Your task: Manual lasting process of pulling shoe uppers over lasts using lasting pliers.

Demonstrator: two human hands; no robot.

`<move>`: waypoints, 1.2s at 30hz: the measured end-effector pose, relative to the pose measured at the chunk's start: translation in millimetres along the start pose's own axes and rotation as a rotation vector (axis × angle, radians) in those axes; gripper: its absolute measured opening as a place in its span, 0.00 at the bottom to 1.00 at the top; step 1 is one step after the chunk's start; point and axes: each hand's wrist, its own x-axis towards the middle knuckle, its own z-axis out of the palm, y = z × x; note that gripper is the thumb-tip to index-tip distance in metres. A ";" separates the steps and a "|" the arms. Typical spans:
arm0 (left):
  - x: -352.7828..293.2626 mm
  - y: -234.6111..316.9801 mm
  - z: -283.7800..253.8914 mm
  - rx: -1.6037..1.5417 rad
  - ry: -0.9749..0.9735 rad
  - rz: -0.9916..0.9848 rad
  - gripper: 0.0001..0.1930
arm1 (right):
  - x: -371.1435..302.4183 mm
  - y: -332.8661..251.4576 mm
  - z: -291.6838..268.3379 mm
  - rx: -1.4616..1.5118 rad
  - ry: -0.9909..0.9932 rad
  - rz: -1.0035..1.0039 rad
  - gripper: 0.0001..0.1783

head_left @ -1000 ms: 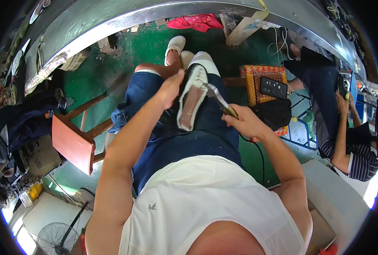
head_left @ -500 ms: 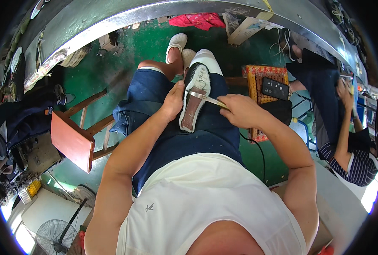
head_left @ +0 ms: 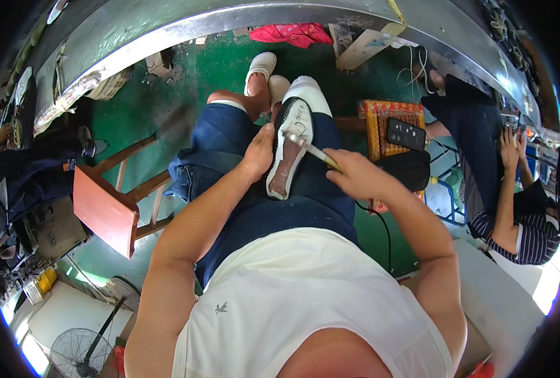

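The half-turned shoe work had shifted position at the hammer (head_left: 323,157): half a second earlier its head lay across the left margin of the shoe (head_left: 286,160), whereas at this moment it sat farther inward, over the middle of the underside. One second earlier, the head had been at the right side of the shoe, with the left hand (head_left: 259,153) raised at the opposite side. The right hand (head_left: 360,171) was closed around the hammer handle; the left hand lay along the left edge of the shoe, but its fingers were largely hidden, so a firm clamp could not be confirmed. The two hands were apart, on opposite sides of the workpiece. The shoe rested bottom up on the right thigh of the dark-blue trousers (head_left: 321,192), its far end beside the white knee covering (head_left: 308,94). The pale margin surrounded a brown central strip. Slight blur prevented a determination of whether the head touched the surface. The shift suggested that hammering was in progress across the underside, with the left hand probably steadying the shoe.
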 end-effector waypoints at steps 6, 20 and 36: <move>-3.4 -9.0 7.9 0.061 0.085 0.061 0.27 | 33.2 -31.2 -52.7 -0.200 -0.427 0.188 0.16; -21.5 4.5 -2.8 -0.260 0.003 0.059 0.37 | 26.1 -6.5 46.0 0.008 0.014 0.138 0.14; -6.3 34.6 27.2 -0.046 0.083 -0.088 0.25 | 16.3 86.4 9.7 1.104 -0.529 0.405 0.19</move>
